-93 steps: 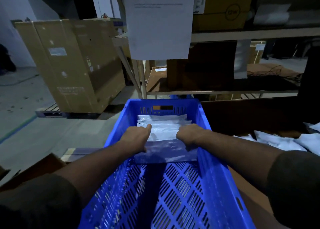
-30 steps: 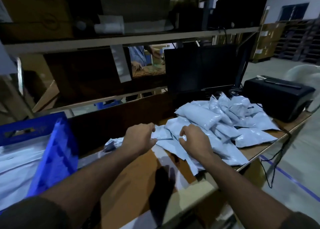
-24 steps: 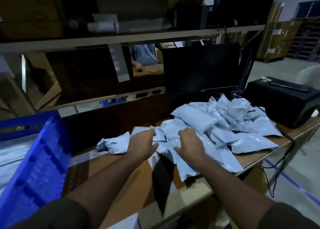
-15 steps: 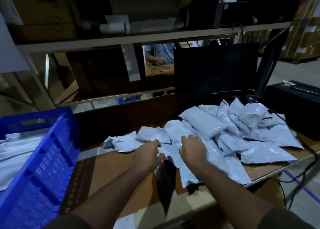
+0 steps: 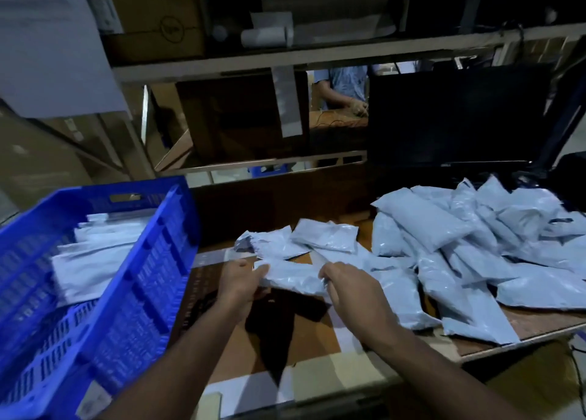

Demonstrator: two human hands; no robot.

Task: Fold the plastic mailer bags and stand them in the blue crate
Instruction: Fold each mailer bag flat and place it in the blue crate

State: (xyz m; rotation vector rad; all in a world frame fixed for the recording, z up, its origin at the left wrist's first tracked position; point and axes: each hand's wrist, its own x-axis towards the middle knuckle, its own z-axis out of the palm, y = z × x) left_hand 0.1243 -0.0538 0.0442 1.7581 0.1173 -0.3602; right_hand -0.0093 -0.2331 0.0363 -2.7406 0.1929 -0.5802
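A pale blue plastic mailer bag [image 5: 291, 278] hangs just above the brown table between my two hands. My left hand [image 5: 241, 281] grips its left end and my right hand [image 5: 345, 288] grips its right end. A loose pile of mailer bags [image 5: 469, 242] covers the table to the right. Two more bags [image 5: 301, 237] lie just beyond the one I hold. The blue crate [image 5: 139, 280] stands at the left, with folded bags [image 5: 95, 248] stacked against its far end.
The brown table [image 5: 301, 330] has its front edge near me and its right edge below the pile. A dark monitor [image 5: 456, 118] stands behind the pile. Shelving with cardboard boxes [image 5: 152, 16] rises behind. Another person [image 5: 342, 86] works beyond the shelf.
I have turned from the crate to the table on the right. Both hands reached into the near bags and now lift one off the table toward me.
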